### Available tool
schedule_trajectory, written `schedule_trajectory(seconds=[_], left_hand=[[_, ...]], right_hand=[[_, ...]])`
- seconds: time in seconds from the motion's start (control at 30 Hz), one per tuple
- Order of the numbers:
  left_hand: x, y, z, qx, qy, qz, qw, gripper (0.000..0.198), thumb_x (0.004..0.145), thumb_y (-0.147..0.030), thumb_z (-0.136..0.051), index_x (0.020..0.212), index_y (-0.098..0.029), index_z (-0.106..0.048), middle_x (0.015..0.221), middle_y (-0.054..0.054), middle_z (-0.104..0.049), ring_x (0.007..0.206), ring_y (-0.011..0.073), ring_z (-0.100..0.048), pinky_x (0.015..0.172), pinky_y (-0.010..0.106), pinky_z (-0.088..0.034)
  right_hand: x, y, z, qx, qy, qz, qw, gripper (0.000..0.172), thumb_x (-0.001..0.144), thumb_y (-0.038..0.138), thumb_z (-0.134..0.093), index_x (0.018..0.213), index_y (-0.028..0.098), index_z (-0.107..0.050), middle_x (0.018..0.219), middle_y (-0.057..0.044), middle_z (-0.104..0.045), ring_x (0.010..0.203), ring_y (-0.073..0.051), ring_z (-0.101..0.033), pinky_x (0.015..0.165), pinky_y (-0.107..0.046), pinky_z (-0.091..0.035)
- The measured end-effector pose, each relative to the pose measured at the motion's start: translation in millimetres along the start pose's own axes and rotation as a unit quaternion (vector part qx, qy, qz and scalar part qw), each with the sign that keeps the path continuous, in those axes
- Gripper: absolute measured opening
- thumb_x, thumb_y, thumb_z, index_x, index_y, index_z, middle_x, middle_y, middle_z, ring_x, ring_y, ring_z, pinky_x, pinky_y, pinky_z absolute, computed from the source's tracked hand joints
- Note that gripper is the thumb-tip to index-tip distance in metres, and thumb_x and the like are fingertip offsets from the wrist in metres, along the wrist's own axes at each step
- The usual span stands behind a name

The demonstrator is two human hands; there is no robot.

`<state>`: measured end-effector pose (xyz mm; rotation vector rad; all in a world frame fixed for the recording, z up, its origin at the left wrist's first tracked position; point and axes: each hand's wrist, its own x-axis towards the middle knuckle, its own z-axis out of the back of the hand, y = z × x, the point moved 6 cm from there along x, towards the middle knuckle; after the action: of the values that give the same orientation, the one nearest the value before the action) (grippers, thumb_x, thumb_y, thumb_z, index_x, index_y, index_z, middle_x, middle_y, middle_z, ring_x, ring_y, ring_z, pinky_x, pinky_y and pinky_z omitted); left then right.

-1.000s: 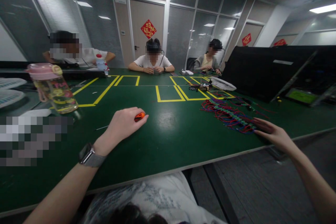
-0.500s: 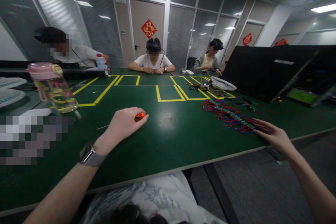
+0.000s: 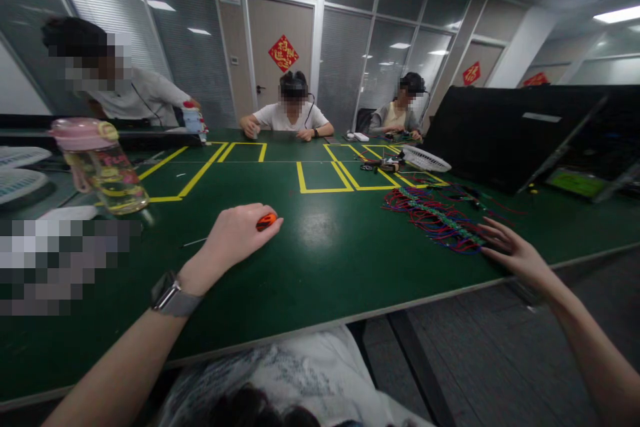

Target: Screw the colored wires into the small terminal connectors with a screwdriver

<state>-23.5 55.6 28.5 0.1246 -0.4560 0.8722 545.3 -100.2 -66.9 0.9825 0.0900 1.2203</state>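
My left hand is closed around a screwdriver with an orange and black handle. Its thin metal shaft shows on the other side of the hand, pointing left, and the hand rests on the green table. At the right, my right hand is open, fingers stretched and a little apart, at the near end of a long row of small green circuit boards with red and blue wires. The fingertips are at the last boards; whether they touch them I cannot tell.
A pink-lidded bottle stands at the left. Yellow tape marks rectangles on the table. A white basket and a black panel are at the right. Three people sit or lean across the table.
My right hand's fingers have spread slightly apart beside the boards. My left hand and the screwdriver stay put. The person at the left has risen; the middle person's hands have moved apart.
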Motion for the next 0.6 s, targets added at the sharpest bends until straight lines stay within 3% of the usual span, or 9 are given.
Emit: schedule_trajectory(seconds=[0.2,0.6], left_hand=[[0,0,0.3,-0.008,-0.004,-0.002,1.000,0.041,0.091,-0.050,-0.042,0.093,-0.020,-0.070,0.088,0.005,-0.070,0.076,0.0204,-0.064,0.067,0.031,-0.046],[0,1,-1.2,-0.017,0.001,-0.001,1.000,0.041,0.091,-0.051,-0.042,0.093,-0.020,-0.070,0.087,0.005,-0.070,0.075,0.0203,-0.064,0.066,0.031,-0.046]], right_hand=[[5,-10,-3,0.082,0.037,-0.080,0.993,0.096,0.058,0.048,-0.077,0.142,0.024,-0.037,0.137,-0.019,-0.053,0.123,-0.038,-0.053,0.101,-0.046,-0.045],[3,-11,-9,0.108,0.061,-0.093,0.988,0.102,0.057,0.044,-0.078,0.146,0.023,-0.031,0.143,-0.021,-0.046,0.130,-0.037,-0.046,0.106,-0.045,-0.040]])
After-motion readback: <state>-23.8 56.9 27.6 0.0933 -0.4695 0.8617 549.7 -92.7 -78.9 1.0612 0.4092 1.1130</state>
